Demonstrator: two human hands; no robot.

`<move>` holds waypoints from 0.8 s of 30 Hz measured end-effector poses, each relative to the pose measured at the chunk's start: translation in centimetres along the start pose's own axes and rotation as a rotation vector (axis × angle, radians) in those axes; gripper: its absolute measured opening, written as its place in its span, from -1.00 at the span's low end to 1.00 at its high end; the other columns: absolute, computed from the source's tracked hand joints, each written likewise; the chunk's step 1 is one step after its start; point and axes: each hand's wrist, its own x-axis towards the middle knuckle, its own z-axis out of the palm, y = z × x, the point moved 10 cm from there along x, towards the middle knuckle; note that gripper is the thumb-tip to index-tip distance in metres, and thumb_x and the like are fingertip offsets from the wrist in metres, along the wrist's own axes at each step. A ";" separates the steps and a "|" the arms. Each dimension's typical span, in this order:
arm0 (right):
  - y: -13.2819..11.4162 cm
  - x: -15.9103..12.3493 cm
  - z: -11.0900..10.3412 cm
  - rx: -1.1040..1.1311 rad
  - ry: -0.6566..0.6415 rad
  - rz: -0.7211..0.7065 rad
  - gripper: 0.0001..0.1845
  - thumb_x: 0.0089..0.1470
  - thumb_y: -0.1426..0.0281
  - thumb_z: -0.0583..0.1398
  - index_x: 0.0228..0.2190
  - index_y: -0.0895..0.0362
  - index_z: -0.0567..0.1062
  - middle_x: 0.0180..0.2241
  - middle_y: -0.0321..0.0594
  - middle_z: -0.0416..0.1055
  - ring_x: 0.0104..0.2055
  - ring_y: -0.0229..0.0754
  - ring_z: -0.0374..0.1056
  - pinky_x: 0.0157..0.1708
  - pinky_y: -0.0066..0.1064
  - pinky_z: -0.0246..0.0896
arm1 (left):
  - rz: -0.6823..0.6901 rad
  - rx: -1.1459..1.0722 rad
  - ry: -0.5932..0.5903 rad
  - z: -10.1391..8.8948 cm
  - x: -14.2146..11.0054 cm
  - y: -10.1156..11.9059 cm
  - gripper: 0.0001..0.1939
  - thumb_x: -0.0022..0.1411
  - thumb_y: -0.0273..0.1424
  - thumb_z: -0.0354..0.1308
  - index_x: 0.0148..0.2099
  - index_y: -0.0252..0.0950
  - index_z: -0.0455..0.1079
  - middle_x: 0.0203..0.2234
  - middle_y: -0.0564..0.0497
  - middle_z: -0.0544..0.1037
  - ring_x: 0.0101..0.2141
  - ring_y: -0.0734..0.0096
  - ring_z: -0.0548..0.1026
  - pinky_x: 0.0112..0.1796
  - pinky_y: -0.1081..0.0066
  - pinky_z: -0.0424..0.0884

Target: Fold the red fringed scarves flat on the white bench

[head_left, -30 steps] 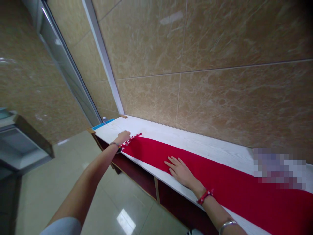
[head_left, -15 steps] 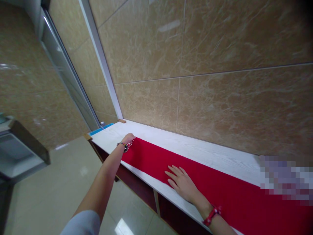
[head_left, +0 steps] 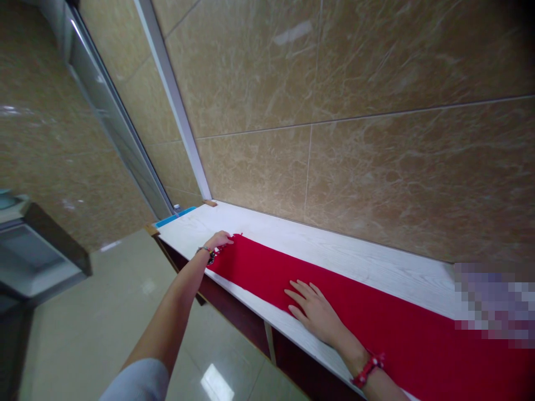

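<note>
A long red scarf (head_left: 267,273) with a fringed end lies flat along a white wood-grain board top (head_left: 334,245). At its far left end, my left hand (head_left: 220,239) is closed on the fringe (head_left: 237,235), fingers bent down and partly hidden. Closer to me, my right hand (head_left: 315,309) rests palm down on the scarf near its front edge. Its fingers are spread, with nothing in them. A red cloth band (head_left: 368,370) circles my right wrist, and beaded bracelets (head_left: 209,253) circle the left.
Behind the top rises a brown marble-tiled wall (head_left: 376,167). A blue tray (head_left: 175,216) stands at the far left end, near a small wooden block (head_left: 210,203). Dark open compartments (head_left: 234,314) sit below the top. A blurred patch (head_left: 493,301) covers something at right.
My left hand has shifted right and slightly down along the fringe, covering more of it. The right hand stays spread on the scarf. The view has shifted slightly.
</note>
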 end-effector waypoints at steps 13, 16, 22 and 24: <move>0.3 0.1 0.4 0.004 0.004 0.001 -0.51 0.15 0.14 -0.08 0.07 -0.01 0.25 0.17 -0.22 0.07 0.21 -0.12 -0.07 0.18 -0.12 -0.27 | -0.008 0.017 0.213 -4.5 -0.7 0.4 -0.67 0.05 -0.32 0.13 -0.12 -0.35 0.35 -0.23 -0.07 0.48 -0.20 0.30 0.42 -0.15 0.34 0.31; 0.3 0.1 0.3 0.015 0.008 0.004 -0.52 0.15 0.14 -0.06 0.07 -0.03 0.26 0.17 -0.23 0.08 0.21 -0.11 -0.07 0.18 -0.12 -0.27 | -0.106 0.134 0.419 -7.1 -1.5 -1.3 -0.60 0.08 -0.43 0.04 0.01 -0.36 0.24 -0.07 -0.21 0.34 -0.01 0.08 0.27 -0.05 0.12 0.19; 0.5 0.1 0.4 0.018 0.011 0.009 -0.52 0.14 0.14 -0.06 0.07 -0.03 0.26 0.17 -0.24 0.08 0.21 -0.11 -0.07 0.18 -0.12 -0.27 | 0.090 0.320 0.358 -4.3 -2.0 0.9 -0.65 0.13 -0.39 -0.03 -0.01 -0.28 0.28 -0.04 -0.13 0.29 0.00 0.17 0.24 -0.01 0.19 0.17; 0.5 0.1 0.5 0.020 0.013 0.007 -0.52 0.14 0.14 -0.05 0.07 -0.03 0.26 0.17 -0.23 0.08 0.21 -0.11 -0.07 0.18 -0.13 -0.27 | 0.202 0.370 0.220 -1.7 -2.2 1.6 -0.73 0.03 -0.36 0.08 -0.16 -0.21 0.38 -0.15 -0.02 0.38 -0.10 0.29 0.32 -0.05 0.34 0.22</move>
